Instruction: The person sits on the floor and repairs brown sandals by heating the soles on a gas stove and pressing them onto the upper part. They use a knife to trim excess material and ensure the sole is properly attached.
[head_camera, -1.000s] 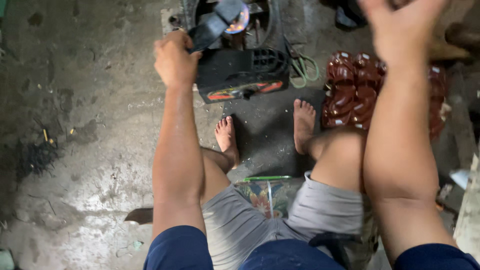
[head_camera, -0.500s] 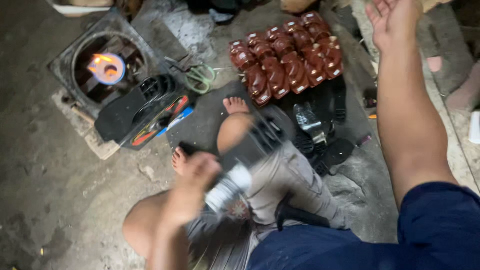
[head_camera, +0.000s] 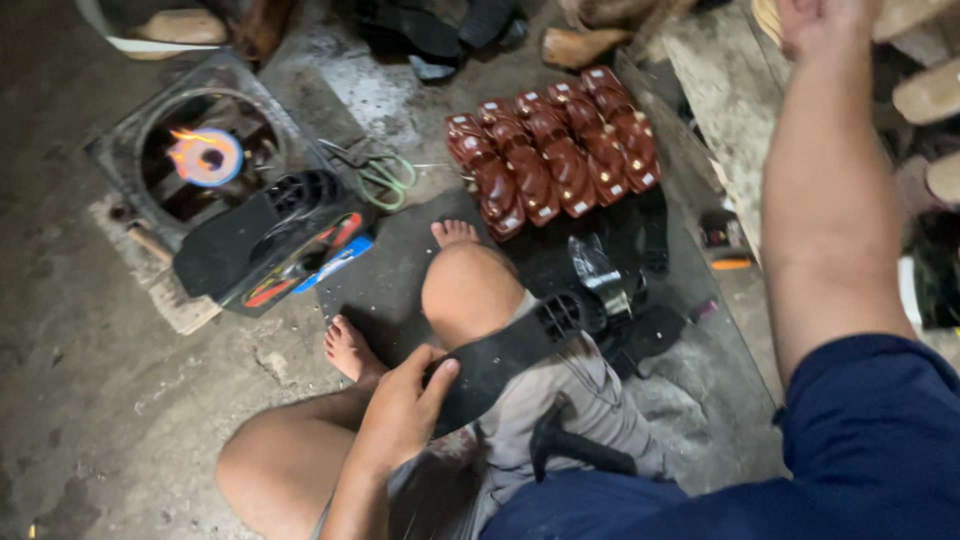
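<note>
Left grip (head_camera: 400, 415): my fingers curled tight round the end of a black sole (head_camera: 520, 350), which lies across my raised knee.
Right grip (head_camera: 815, 22): reaching up to the wooden shelf (head_camera: 720, 100); its fingers are out of frame, so I cannot tell how they stand.

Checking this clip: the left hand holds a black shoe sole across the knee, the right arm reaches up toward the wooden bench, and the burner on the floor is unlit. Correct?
Not quite. The burner is lit: the head view shows a flame in it. The rest holds: the left hand grips the black shoe sole across the knee, and the right hand reaches up by the wooden bench.
</note>
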